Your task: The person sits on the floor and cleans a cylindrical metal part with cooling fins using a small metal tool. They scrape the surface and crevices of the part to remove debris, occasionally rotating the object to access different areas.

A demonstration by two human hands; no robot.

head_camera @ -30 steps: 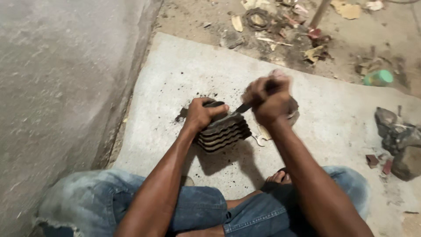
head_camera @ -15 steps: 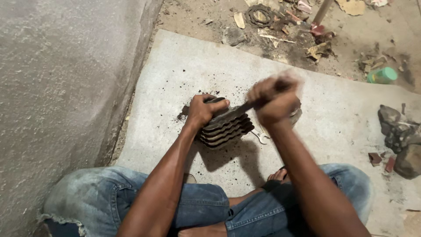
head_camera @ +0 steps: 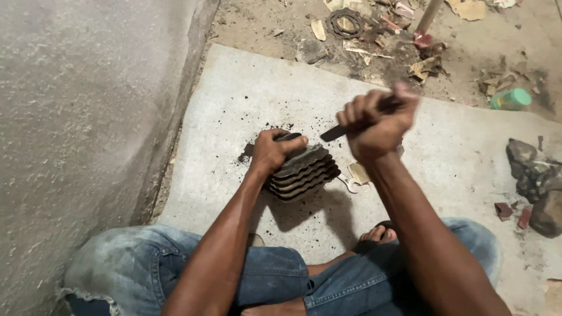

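Up near the slab's far right corner I've got a small green-capped container lying in the dirt, label too blurred to tell. A ring-shaped metal part sits in the rubble past the far edge. Dark stones rest at the right edge.

Now the hands: my left hand is clamped down over the top of the finned metal block, fingers curled over its far side. The block sits near the middle of the slab, black grit scattered around it. My right hand is a tight fist around a dark tool, raised above the block.

Compared with half a second ago, the fist has lifted higher and drawn off the block; the block and left hand haven't budged.
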